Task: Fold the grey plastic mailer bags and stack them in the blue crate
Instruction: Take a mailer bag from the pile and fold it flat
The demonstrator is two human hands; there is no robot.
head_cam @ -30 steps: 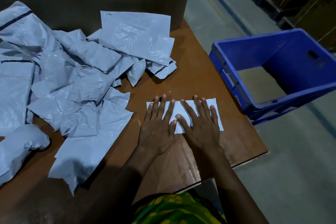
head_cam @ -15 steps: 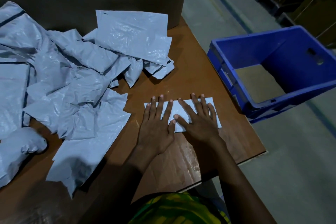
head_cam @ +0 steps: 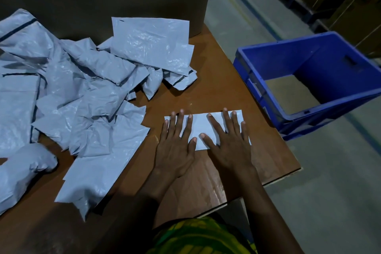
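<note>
So the folded mailer bag [head_cam: 199, 128] sits on the near right part of the table [head_cam: 216, 93]. Both hands are flat on it with the fingers straight and spread, gripping nothing. The left hand [head_cam: 175, 146] covers its left end and the right hand [head_cam: 228, 144] its right end, thumbs almost meeting in the middle.

Looks like the crease-pressing step to me. This plastic is slippery and springy, so I'd push the palms outward from the centre to squeeze the air out, then run the fingertips along the folded edge so it doesn't pop open.

The blue crate [head_cam: 329, 62] is just off the table's right edge, and I can't see any bags in it from here. The big pile of unfolded bags [head_cam: 82, 99] fills the left side, so there's loads left to do.
</note>
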